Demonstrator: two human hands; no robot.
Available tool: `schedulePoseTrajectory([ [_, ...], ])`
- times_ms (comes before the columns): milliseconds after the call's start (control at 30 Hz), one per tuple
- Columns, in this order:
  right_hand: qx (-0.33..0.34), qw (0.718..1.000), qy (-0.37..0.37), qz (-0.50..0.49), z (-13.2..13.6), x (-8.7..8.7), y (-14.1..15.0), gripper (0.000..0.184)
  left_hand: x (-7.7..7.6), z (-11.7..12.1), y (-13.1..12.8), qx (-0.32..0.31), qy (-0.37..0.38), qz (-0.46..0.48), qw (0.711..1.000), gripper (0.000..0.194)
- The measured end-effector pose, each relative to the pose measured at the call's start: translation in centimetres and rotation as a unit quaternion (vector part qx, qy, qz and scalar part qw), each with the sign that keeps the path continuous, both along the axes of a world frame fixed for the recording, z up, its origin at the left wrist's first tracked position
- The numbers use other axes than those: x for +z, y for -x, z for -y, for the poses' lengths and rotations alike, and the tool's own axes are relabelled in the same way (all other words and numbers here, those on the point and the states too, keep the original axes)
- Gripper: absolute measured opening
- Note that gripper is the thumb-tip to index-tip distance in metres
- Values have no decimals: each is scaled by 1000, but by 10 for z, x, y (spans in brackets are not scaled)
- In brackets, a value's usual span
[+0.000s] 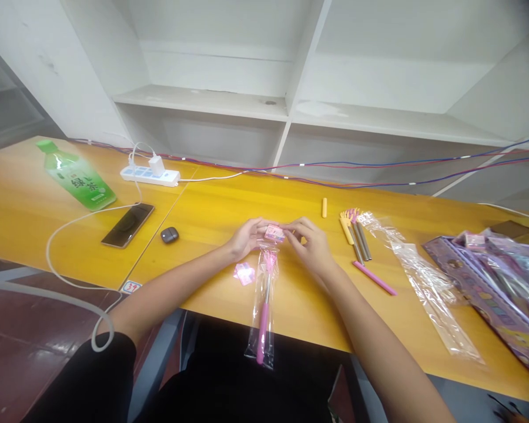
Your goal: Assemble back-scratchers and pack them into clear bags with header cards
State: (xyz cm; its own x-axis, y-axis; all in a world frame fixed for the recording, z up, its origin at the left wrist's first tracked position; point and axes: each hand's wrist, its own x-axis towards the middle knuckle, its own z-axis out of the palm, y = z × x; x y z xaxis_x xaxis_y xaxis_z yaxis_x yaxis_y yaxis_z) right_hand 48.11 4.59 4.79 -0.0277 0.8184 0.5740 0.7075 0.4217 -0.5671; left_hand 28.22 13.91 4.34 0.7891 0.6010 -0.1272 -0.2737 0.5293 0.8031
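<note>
A small printed pink card (274, 233) sits at the top of a clear plastic bag (251, 346). Its left end is pinched by my left hand (248, 238), and the fingers of my right hand (308, 239) close on its right end. Inside the bag lies a back scratcher (263, 329) with a pink handle, a metal rod and a pink claw head near the card. The bag's lower end hangs past the table's front edge. Left of the bag, more pink cards (244, 274) lie on the table. Whether the card is fixed to the bag I cannot tell.
On the right are back scratcher parts (356, 235), a pink handle (374, 278), a yellow handle (324, 207), clear bags (423, 294) and a purple box (476, 288). On the left are a bottle (77, 179), phone (128, 225), black case (169, 235) and power strip (150, 175).
</note>
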Motion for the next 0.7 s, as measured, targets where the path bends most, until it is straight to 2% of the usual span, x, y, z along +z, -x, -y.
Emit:
schedulePoseTrajectory([
  [233,31,999,9,14,3,3,3,28,2,2,0,18,0,-6,1000,44],
  [700,26,999,40,10,3,1,4,26,4,3,0,29,0,-3,1000,41],
])
